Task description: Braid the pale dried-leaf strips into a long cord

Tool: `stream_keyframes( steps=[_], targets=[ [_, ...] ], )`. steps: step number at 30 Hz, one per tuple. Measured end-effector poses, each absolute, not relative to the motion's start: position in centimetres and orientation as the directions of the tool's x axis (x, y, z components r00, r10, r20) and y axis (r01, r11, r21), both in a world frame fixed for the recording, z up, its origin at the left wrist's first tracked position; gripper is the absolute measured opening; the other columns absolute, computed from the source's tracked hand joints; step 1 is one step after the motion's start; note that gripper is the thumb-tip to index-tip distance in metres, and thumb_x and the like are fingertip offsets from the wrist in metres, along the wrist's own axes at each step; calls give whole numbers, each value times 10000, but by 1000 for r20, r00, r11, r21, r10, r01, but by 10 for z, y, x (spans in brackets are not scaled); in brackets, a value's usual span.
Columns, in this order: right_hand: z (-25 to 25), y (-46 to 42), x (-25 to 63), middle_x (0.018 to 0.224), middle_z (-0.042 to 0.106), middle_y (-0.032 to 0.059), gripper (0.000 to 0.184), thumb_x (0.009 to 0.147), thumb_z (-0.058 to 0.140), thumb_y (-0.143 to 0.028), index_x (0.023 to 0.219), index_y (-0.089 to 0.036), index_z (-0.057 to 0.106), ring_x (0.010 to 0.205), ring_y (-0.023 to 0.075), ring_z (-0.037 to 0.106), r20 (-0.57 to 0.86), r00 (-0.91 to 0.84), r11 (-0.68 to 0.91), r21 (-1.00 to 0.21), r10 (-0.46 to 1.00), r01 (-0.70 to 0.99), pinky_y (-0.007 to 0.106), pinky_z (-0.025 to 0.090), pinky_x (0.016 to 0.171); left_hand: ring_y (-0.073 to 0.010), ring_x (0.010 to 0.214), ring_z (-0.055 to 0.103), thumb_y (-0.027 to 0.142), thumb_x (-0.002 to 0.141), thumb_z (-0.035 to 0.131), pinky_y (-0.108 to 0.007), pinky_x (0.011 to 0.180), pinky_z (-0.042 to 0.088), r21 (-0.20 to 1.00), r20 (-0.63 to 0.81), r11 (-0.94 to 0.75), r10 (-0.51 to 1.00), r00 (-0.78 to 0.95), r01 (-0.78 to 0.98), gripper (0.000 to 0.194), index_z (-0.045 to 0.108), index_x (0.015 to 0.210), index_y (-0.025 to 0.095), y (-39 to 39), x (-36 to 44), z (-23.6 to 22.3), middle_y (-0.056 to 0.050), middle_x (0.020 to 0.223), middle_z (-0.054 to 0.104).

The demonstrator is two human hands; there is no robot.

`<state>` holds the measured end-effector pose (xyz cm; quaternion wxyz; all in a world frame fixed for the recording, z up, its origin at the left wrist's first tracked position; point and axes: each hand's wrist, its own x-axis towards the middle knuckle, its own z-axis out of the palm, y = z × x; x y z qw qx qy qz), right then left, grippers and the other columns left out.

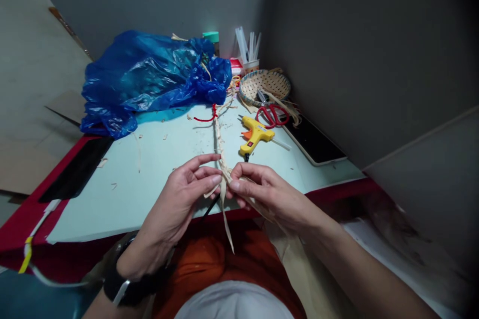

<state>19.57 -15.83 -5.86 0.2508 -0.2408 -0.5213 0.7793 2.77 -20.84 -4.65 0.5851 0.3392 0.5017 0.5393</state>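
A pale braid of dried plant strips (219, 134) runs away from me along the table, its far end bound by a red tie (214, 112). Loose strips (224, 209) fan out from its near end between my hands. My left hand (190, 187) pinches the strips on the left side, thumb against the fingers. From the right, my right hand (258, 189) grips other strips between thumb and forefinger, with some trailing below the palm. Just beyond my right hand lies a yellow hot glue gun (256, 134) with a clear glue stick in its back.
Red-handled scissors (273, 115) lie by a woven basket (245, 87). A tablet-like black panel (314, 142) rests at the right, another dark flat panel (77, 169) at the left. A blue plastic bag (149, 75) fills the back left. Glue sticks (247, 45) stand in a cup beside the wall.
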Motion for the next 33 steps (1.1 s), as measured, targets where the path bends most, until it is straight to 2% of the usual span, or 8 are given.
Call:
stream_keyframes(
  steps=[6, 9, 16, 21, 25, 30, 33],
  targets=[
    [-58, -156, 199, 856, 627, 20, 172, 866, 628, -311, 861, -150, 570, 659, 71, 510, -116, -795, -382, -912, 596, -153, 187, 362, 604, -103, 591, 596, 201, 732, 736, -207, 582, 434, 914, -312, 305, 950, 17, -267, 227, 623, 913, 125, -204, 23, -48, -34, 711, 669],
    [-56, -156, 201, 880, 651, 37, 170, 886, 603, -313, 861, -147, 580, 715, 91, 552, -104, -812, -361, -923, 574, -136, 211, 402, 678, -105, 568, 575, 203, 781, 674, -220, 595, 425, 910, -338, 344, 939, 66, -230, 139, 607, 883, 138, -203, 22, -47, -27, 640, 650],
    [-52, -156, 200, 887, 665, 47, 156, 911, 563, -297, 861, -152, 585, 752, 114, 578, -67, -824, -312, -940, 563, -137, 255, 435, 783, -137, 573, 583, 174, 810, 567, -236, 576, 396, 934, -308, 319, 947, 92, -161, 27, 557, 833, 164, -203, 26, -43, -10, 570, 597],
    [-53, -158, 200, 871, 639, 26, 148, 923, 546, -278, 855, -152, 582, 722, 88, 562, -70, -828, -307, -943, 557, -126, 214, 435, 726, -123, 560, 581, 214, 823, 568, -236, 561, 413, 922, -277, 294, 956, 101, -252, 59, 551, 845, 161, -204, 28, -47, -20, 681, 631],
    [-52, -159, 200, 854, 636, 16, 147, 918, 561, -275, 848, -147, 577, 669, 62, 546, -98, -827, -300, -950, 553, -87, 182, 425, 669, -118, 540, 582, 216, 793, 649, -224, 559, 415, 928, -260, 279, 960, 106, -245, 151, 539, 888, 178, -205, 26, -52, 10, 628, 619],
    [-55, -157, 200, 914, 661, 47, 135, 927, 540, -260, 855, -149, 562, 745, 95, 611, -64, -842, -358, -920, 536, -157, 230, 463, 759, -128, 585, 601, 227, 844, 616, -228, 597, 436, 930, -244, 277, 957, 158, -242, 99, 551, 885, 162, -203, 24, -51, -8, 614, 619],
    [-55, -156, 202, 899, 675, 50, 128, 958, 480, -269, 892, -166, 521, 787, 128, 651, -56, -846, -385, -905, 531, -182, 285, 477, 813, -104, 585, 580, 212, 841, 632, -212, 595, 437, 923, -258, 282, 958, 125, -262, 99, 573, 899, 156, -203, 23, -50, -2, 649, 615]
  ],
)
